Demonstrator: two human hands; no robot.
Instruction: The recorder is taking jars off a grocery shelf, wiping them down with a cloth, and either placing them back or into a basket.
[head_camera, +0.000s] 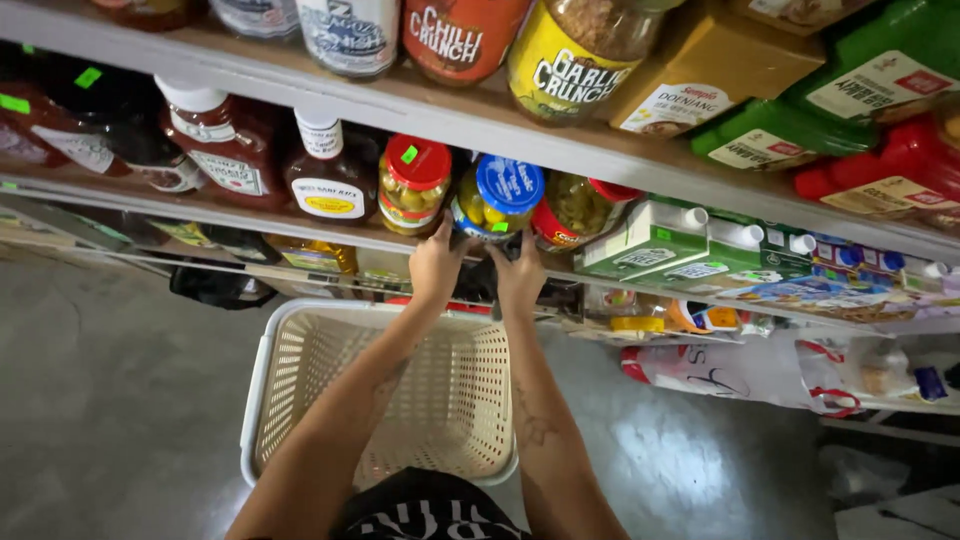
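A jar of green olives with a blue lid (495, 198) lies tipped forward at the front edge of the middle shelf (300, 222), its lid facing the camera. Both hands reach up to it from below. The left hand (436, 264) has its fingers (446, 232) curled up against the jar's lower left side, touching the glass. The right hand (520, 275) sits just under the jar's lower right; its fingers seem to wrap the underside, though shadow there makes it hard to tell whether they truly grip or only rest against it.

Just left of this jar stands a jar of pickled vegetables with a red lid (413, 185), upright and close beside it. On the right a third jar of olives with a red lid (580, 205) lies tilted. Further left are dark sauce bottles with white caps (325, 170); further right, green and white cartons (650, 240) lie on their sides.

Below the arms, a cream perforated plastic basket (300, 380) rests on the grey concrete floor (110, 400). The shelf above carries more jars with bright labels (575, 60).
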